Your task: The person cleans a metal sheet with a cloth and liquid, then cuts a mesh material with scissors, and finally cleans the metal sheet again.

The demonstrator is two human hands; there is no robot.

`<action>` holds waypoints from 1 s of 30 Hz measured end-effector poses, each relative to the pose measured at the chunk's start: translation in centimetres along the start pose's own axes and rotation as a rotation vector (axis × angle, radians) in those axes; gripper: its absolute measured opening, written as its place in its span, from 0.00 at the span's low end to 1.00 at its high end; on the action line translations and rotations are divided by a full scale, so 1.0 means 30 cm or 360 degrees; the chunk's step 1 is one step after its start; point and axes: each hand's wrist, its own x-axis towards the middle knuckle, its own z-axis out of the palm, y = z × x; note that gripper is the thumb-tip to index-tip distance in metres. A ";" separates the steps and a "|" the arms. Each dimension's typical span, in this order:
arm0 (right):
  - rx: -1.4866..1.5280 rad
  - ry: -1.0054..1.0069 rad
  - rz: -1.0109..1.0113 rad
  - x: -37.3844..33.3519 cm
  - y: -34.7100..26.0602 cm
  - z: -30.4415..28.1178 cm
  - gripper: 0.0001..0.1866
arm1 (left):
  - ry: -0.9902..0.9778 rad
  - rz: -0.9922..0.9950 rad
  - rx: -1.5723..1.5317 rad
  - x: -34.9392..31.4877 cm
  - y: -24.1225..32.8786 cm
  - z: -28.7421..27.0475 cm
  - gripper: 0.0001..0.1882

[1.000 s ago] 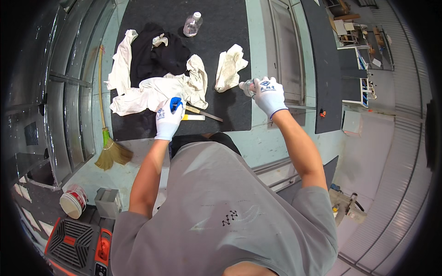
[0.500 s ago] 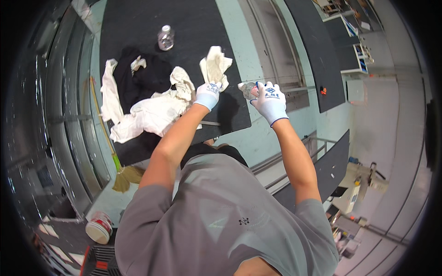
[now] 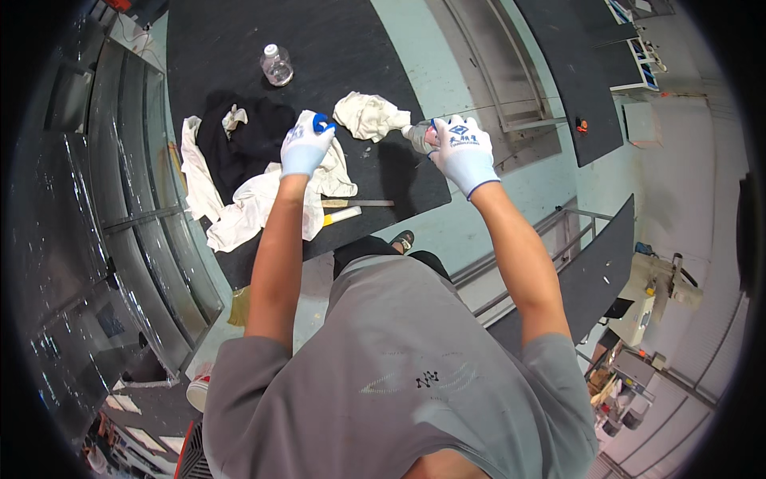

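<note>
While the right hand (image 3: 464,152) keeps its fingers around a clear bottle (image 3: 420,138) just right of the loose white cloth (image 3: 367,116), now bunched differently on the worktop (image 3: 335,48), the left hand (image 3: 306,148), at that cloth earlier, hangs left of it, fingers curled, any grip unclear.

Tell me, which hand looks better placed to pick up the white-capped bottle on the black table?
Probably the left hand: it is nearer the white-capped bottle, and no object shows in it. The right hand is farther away, holding another clear bottle.
</note>
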 end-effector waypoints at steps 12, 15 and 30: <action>-0.0191 -0.0116 -0.0145 0.070 -0.008 0.004 0.23 | 0.0064 -0.0681 -0.0540 -0.538 -0.198 0.056 0.18; -0.0202 -0.0136 -0.0212 0.065 -0.002 0.018 0.23 | 0.0093 -0.0508 -0.0472 -0.523 -0.170 0.040 0.18; 0.0113 -0.0135 0.0117 0.015 0.065 0.042 0.27 | -0.0190 -0.0452 0.0412 0.262 0.088 0.290 0.32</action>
